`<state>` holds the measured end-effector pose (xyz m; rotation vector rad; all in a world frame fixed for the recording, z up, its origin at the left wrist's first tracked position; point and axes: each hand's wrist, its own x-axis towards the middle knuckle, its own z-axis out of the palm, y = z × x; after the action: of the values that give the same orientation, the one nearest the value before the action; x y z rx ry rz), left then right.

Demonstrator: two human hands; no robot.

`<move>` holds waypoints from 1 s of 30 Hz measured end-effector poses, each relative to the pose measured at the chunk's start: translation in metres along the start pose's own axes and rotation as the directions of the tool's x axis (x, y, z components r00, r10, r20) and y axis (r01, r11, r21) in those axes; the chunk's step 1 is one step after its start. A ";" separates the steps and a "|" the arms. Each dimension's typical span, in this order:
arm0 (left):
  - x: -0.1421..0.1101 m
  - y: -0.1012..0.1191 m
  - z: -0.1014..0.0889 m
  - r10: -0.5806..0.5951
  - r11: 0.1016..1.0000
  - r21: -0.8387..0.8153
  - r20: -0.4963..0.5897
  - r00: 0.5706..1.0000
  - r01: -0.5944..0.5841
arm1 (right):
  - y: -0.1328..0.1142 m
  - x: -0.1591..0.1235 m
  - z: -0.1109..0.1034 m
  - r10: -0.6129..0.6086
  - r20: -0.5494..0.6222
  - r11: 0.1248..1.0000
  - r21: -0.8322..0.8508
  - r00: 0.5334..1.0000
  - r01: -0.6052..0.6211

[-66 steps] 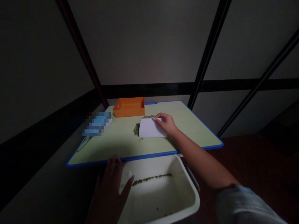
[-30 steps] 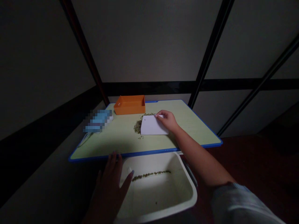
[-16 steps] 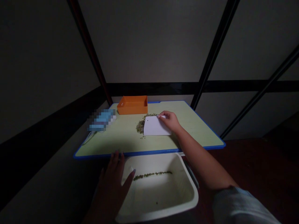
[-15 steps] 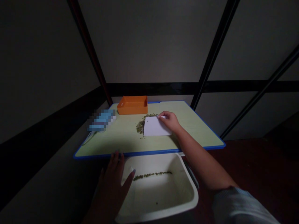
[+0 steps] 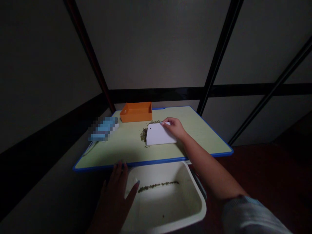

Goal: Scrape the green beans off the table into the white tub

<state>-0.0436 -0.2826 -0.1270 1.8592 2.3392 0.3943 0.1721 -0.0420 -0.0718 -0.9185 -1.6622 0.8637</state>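
Note:
My right hand (image 5: 174, 127) pinches the upper right of a flat white scraper (image 5: 159, 135) with a small hole in one corner. The scraper leans over a pile of small greenish-brown grains (image 5: 143, 135) on the table, hiding part of it. More grains show behind its top edge. My left hand (image 5: 116, 191), in shadow, rests on the left rim of a white tub (image 5: 202, 208), thumb inside and fingers stretched along the outside toward the table edge. Inside the tub, a line of the same grains (image 5: 158, 185) lies along the far side of its bottom.
The pale green table (image 5: 200, 133) has a blue edge, and the tub sits just below its front. An orange open box (image 5: 136, 116) stands at the back left. Left of the pile lies a blurred-out blue object (image 5: 103, 128) with a white cable. Panelled walls rise behind and left.
The view shifts slightly as the camera moves. The scraper stays in my right hand beside the pile, tilting a little, and my left hand keeps its place on the tub.

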 end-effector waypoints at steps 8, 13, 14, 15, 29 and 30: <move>-0.001 -0.005 0.006 0.025 1.000 -0.014 -0.060 0.998 -0.025 | -0.002 -0.002 -0.001 0.015 0.012 0.999 -0.035 1.000 -0.015; 0.000 -0.006 0.007 0.024 1.000 -0.017 -0.064 0.998 -0.025 | -0.002 -0.001 -0.003 0.005 -0.007 1.000 -0.018 1.000 -0.005; 0.000 -0.006 0.008 0.021 1.000 -0.015 -0.068 0.997 -0.022 | -0.001 0.000 -0.003 0.002 -0.016 1.000 -0.020 1.000 -0.003; 0.001 -0.007 0.009 0.019 1.000 -0.013 -0.073 0.997 -0.020 | 0.000 0.000 -0.003 0.000 -0.028 1.000 -0.024 1.000 -0.001; 0.002 -0.007 0.003 -0.005 0.995 -0.099 0.004 1.000 0.005 | 0.008 -0.001 -0.002 -0.012 0.141 0.995 -0.097 0.990 0.026; 0.001 -0.005 0.002 -0.011 0.994 -0.105 0.010 1.000 0.012 | 0.009 -0.001 -0.001 -0.013 0.157 0.994 -0.103 0.988 0.030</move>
<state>-0.0481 -0.2820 -0.1299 1.7959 2.2743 0.4964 0.1753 -0.0388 -0.0802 -0.9219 -1.8639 0.8586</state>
